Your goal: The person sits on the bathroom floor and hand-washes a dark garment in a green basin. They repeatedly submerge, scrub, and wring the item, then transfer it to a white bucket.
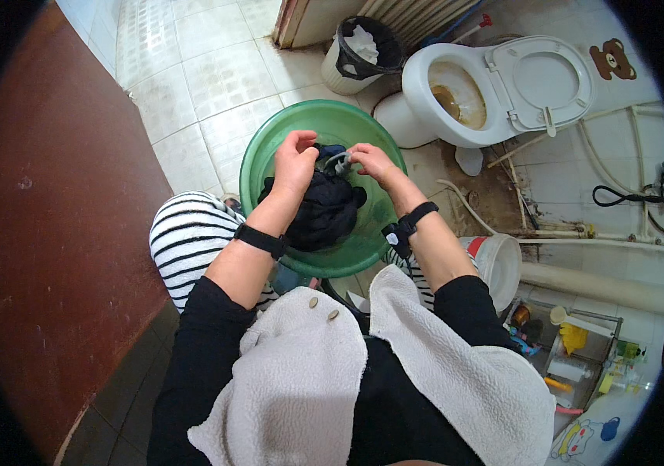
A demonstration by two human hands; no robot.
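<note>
A round green plastic basin (375, 224) stands in front of me between my knees. Inside it lies a bunched heap of black cloth (323, 218), which looks wet. Over the heap's far side, my left hand (296, 163) has its fingers curled, with the thumb beside a dark blue piece of cloth (330, 151); its grip is partly hidden. My right hand (371, 161) pinches a looped grey cord or strip (341, 164) between thumb and fingertips, just above the cloth.
Beyond the basin are a lined waste bin (343, 78) and a white toilet (419, 105) with its lid raised. A white bucket (501, 271) sits near my right knee, with a rack of bottles (576, 349) farther right. A reddish-brown door (58, 233) borders the left.
</note>
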